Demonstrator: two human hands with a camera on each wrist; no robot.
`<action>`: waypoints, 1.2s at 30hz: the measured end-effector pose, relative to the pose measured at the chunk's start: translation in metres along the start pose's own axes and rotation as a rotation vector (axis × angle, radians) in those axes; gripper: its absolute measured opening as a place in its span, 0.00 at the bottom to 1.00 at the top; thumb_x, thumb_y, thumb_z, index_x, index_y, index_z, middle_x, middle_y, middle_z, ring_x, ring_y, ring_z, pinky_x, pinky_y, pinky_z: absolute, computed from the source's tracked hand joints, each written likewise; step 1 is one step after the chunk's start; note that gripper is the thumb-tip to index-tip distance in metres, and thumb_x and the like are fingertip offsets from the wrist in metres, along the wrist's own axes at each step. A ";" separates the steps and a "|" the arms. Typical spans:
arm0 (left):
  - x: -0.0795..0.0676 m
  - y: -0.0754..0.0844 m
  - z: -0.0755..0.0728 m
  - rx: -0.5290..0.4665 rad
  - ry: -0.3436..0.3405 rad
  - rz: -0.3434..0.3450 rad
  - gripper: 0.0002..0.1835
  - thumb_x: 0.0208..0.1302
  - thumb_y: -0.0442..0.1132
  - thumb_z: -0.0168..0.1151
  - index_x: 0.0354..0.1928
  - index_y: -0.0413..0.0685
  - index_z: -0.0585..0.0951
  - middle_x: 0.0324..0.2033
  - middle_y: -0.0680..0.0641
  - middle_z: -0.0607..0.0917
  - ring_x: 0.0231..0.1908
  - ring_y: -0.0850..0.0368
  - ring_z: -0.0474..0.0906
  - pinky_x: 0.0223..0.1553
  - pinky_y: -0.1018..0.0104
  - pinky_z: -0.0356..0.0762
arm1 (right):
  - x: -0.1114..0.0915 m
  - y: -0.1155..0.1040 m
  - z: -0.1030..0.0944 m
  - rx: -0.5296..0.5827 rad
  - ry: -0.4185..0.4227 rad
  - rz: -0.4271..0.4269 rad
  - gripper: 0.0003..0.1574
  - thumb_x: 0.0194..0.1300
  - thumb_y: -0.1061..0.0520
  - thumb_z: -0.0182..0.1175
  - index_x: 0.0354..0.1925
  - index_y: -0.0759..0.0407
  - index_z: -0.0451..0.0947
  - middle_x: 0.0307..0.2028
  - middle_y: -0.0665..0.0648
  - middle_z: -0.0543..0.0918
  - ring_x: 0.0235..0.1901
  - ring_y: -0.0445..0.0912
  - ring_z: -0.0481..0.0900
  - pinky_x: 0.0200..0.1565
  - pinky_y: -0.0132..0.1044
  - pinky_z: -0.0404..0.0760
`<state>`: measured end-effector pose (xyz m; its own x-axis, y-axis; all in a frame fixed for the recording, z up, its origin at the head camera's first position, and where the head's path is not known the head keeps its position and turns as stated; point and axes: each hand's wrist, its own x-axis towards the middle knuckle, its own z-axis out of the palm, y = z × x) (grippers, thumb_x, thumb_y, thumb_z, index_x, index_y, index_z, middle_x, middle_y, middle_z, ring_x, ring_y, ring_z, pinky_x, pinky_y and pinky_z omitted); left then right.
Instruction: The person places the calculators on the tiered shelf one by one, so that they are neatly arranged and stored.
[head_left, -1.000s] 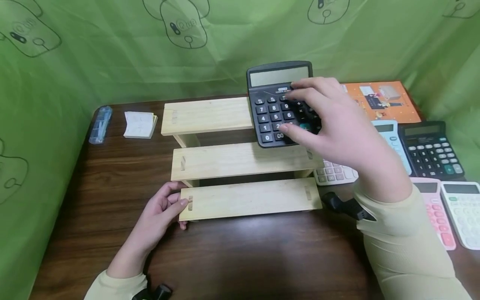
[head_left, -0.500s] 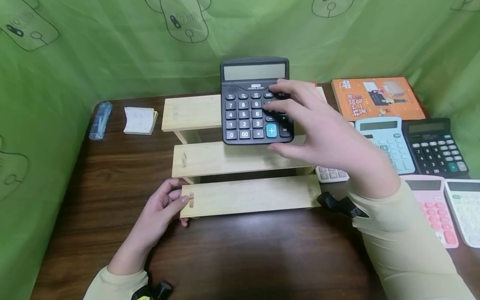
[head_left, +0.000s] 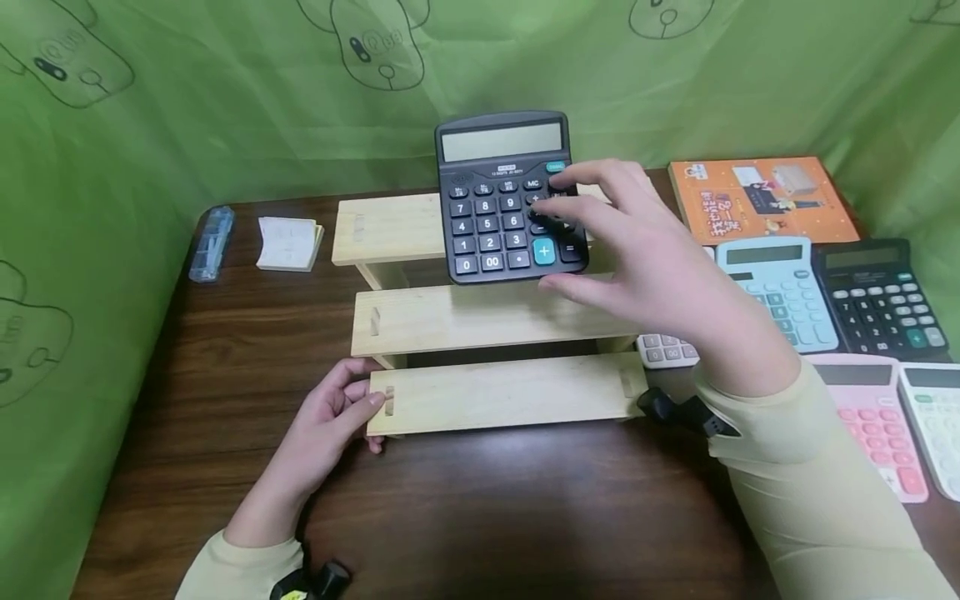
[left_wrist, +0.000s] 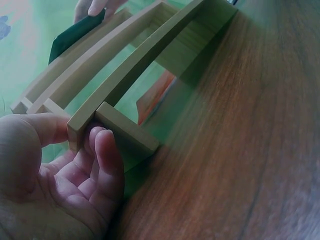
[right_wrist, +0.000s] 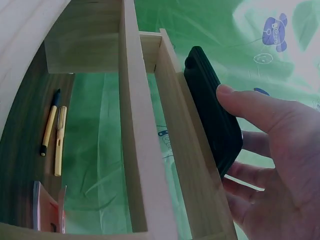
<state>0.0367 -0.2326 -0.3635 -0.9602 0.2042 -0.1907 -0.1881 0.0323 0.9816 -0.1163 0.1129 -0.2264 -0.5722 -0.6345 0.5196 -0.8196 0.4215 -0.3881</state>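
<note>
A black desk calculator point(head_left: 487, 221) stands tilted at the top tier of a three-tier wooden shelf point(head_left: 495, 396), screen end up and keys facing me. My right hand point(head_left: 645, 237) holds it at its right side, fingertips over the right-hand keys and thumb near the lower edge. In the right wrist view the calculator point(right_wrist: 210, 110) shows edge-on, with the right thumb touching it. My left hand point(head_left: 322, 429) pinches the left end of the lowest board. The left wrist view has the thumb on the board's end and curled fingers below.
Several calculators lie at the right, including a light blue one point(head_left: 780, 292) and a pink one point(head_left: 877, 425). Behind them is an orange box point(head_left: 761, 200). A notepad point(head_left: 288, 243) and a clear blue case point(head_left: 212, 243) lie back left. Two pens point(right_wrist: 60, 140) appear beneath the shelf.
My right hand has brought the calculator leftward along the top tier, mostly in the first half second. Since then it has tilted slightly. The left hand keeps its hold.
</note>
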 end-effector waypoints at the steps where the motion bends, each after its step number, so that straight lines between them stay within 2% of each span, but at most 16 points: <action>1: 0.000 -0.001 0.000 0.001 0.001 -0.006 0.19 0.73 0.37 0.53 0.60 0.40 0.64 0.43 0.34 0.82 0.20 0.46 0.75 0.21 0.52 0.80 | -0.001 0.000 0.000 -0.003 -0.003 0.011 0.40 0.46 0.53 0.79 0.57 0.58 0.77 0.62 0.60 0.70 0.61 0.54 0.64 0.58 0.50 0.69; 5: 0.001 -0.004 0.001 -0.002 0.003 -0.002 0.18 0.73 0.36 0.53 0.60 0.40 0.63 0.42 0.34 0.82 0.19 0.47 0.75 0.20 0.54 0.81 | -0.002 0.000 0.004 0.012 -0.007 0.001 0.36 0.49 0.55 0.76 0.57 0.58 0.78 0.62 0.60 0.70 0.62 0.54 0.63 0.57 0.49 0.69; 10: 0.001 -0.004 0.001 -0.014 -0.007 0.001 0.17 0.73 0.35 0.53 0.59 0.40 0.64 0.41 0.34 0.82 0.19 0.49 0.76 0.20 0.53 0.81 | 0.000 -0.002 0.008 0.049 -0.009 -0.050 0.28 0.54 0.61 0.67 0.55 0.60 0.77 0.63 0.62 0.69 0.66 0.55 0.61 0.65 0.48 0.64; 13: 0.002 -0.004 0.000 -0.015 -0.004 0.010 0.17 0.73 0.35 0.53 0.59 0.40 0.64 0.41 0.34 0.82 0.19 0.48 0.76 0.20 0.54 0.81 | 0.002 -0.004 0.010 0.056 0.005 -0.060 0.26 0.55 0.62 0.66 0.54 0.61 0.78 0.64 0.62 0.70 0.67 0.55 0.61 0.67 0.47 0.62; 16: 0.002 -0.003 -0.001 -0.010 0.002 0.017 0.18 0.73 0.35 0.53 0.59 0.40 0.64 0.41 0.34 0.82 0.19 0.48 0.75 0.20 0.54 0.81 | 0.004 -0.005 0.013 0.055 0.022 -0.059 0.25 0.56 0.61 0.67 0.53 0.59 0.79 0.63 0.62 0.70 0.66 0.55 0.63 0.65 0.48 0.64; 19: 0.002 -0.002 -0.001 -0.003 -0.002 0.006 0.18 0.73 0.36 0.53 0.59 0.41 0.64 0.41 0.34 0.82 0.20 0.48 0.76 0.20 0.54 0.81 | 0.004 -0.005 0.018 0.049 0.041 -0.064 0.23 0.56 0.60 0.68 0.53 0.57 0.81 0.60 0.62 0.72 0.62 0.56 0.66 0.58 0.50 0.70; 22: 0.001 -0.003 -0.001 0.004 -0.005 -0.003 0.18 0.73 0.36 0.53 0.60 0.41 0.64 0.42 0.34 0.82 0.20 0.47 0.76 0.21 0.53 0.81 | 0.004 -0.006 0.022 0.039 0.069 -0.077 0.22 0.56 0.60 0.69 0.52 0.55 0.82 0.56 0.64 0.73 0.58 0.58 0.67 0.53 0.52 0.71; 29: 0.001 -0.005 0.000 -0.012 -0.005 0.007 0.17 0.73 0.35 0.53 0.59 0.40 0.63 0.40 0.33 0.82 0.19 0.47 0.75 0.20 0.54 0.81 | 0.004 -0.009 0.027 0.011 0.079 -0.080 0.19 0.58 0.58 0.69 0.50 0.53 0.83 0.56 0.61 0.75 0.57 0.57 0.67 0.54 0.51 0.69; 36: 0.001 -0.003 0.001 0.005 0.004 -0.006 0.18 0.73 0.37 0.53 0.59 0.40 0.63 0.41 0.34 0.82 0.20 0.46 0.75 0.21 0.54 0.81 | 0.004 -0.012 0.030 0.028 0.086 -0.090 0.21 0.61 0.58 0.65 0.53 0.59 0.80 0.58 0.60 0.76 0.58 0.56 0.69 0.58 0.48 0.70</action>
<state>0.0368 -0.2315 -0.3661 -0.9599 0.2004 -0.1962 -0.1925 0.0379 0.9806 -0.1074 0.0860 -0.2422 -0.4980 -0.6103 0.6160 -0.8672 0.3469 -0.3573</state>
